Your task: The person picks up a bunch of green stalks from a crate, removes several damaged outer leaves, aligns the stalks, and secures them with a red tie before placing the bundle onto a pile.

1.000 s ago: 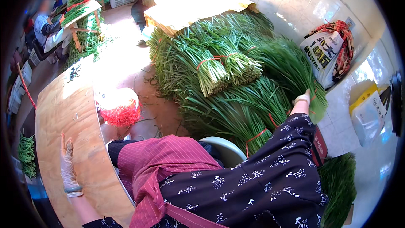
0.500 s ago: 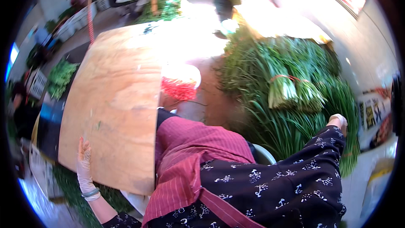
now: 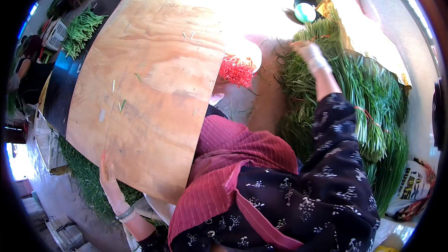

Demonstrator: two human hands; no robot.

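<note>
My left hand [image 3: 110,182], in a thin pale glove with a bangle at the wrist, rests at the near left edge of a plywood board [image 3: 154,88]. Its fingers are stretched out and hold nothing. To the right, my right hand [image 3: 309,56] reaches over the far end of a heap of long leafy greens that look like garlic chives [image 3: 322,88]. It is also gloved and smeared by motion, so its grip cannot be made out. A tied bundle [image 3: 371,135] with pale stalk ends lies nearer in the heap, bound with an orange-red band.
Red ties [image 3: 237,70] lie beside the board next to a white round container. A pale green ball-like object [image 3: 304,13] is beyond the heap. Cut green stalks [image 3: 81,32] lie on a dark surface at left. A printed sack [image 3: 413,189] stands at right; a person [image 3: 30,72] is far left.
My right hand has moved from the near right side of the heap to its far end. My view has shifted; my left hand stays by the board's near edge.
</note>
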